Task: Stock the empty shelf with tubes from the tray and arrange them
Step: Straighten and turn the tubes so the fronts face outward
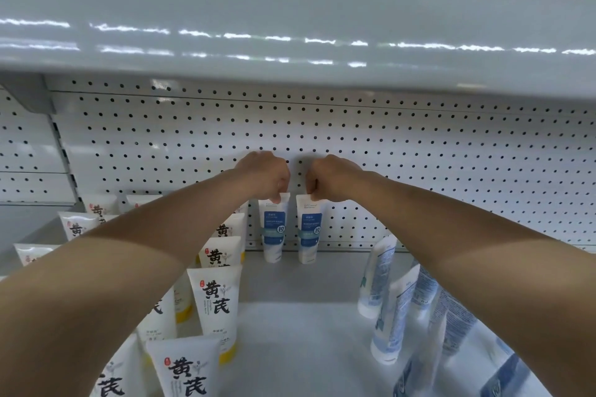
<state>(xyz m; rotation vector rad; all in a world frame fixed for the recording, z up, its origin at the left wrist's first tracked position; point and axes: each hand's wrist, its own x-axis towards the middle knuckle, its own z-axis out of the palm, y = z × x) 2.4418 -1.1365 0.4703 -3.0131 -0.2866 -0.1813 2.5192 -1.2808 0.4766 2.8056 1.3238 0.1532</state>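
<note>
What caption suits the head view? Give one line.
Left hand pinches the left blue tube, right hand the right blue tube, upright before the pegboard.

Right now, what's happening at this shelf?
A person is stocking the shelf. The left hand pinches the top of the left blue-label tube, the right hand that of the right blue-label tube; both stand upright, side by side, near the pegboard. Rows of yellow-capped tubes stand to the left; more blue-printed tubes are on the right.
</note>
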